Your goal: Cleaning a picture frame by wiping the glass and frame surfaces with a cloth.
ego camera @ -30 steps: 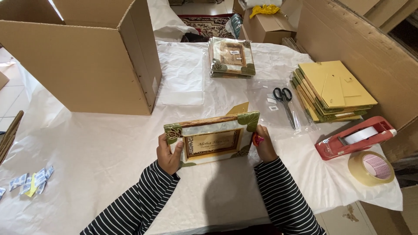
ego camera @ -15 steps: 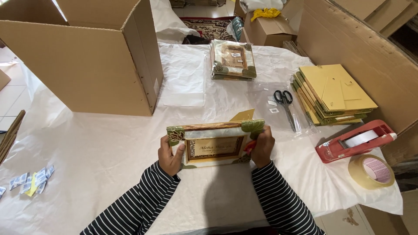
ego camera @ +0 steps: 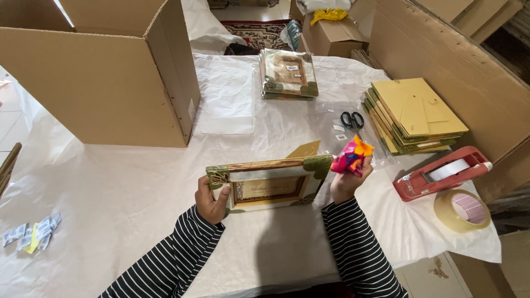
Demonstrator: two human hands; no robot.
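Frame [ego camera: 269,185], wood-edged with green patterned corners, stands upright on the white plastic sheet [ego camera: 110,187]. Your left hand [ego camera: 211,200] grips its left end; your right hand [ego camera: 346,179] has let go and now clutches a crumpled, colourful cloth [ego camera: 351,156].

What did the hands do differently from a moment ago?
The right hand let go of the wooden picture frame with green corners and lifted aside, clutching a crumpled pink and orange cloth. The left hand still holds the frame upright. Everything else stayed put.
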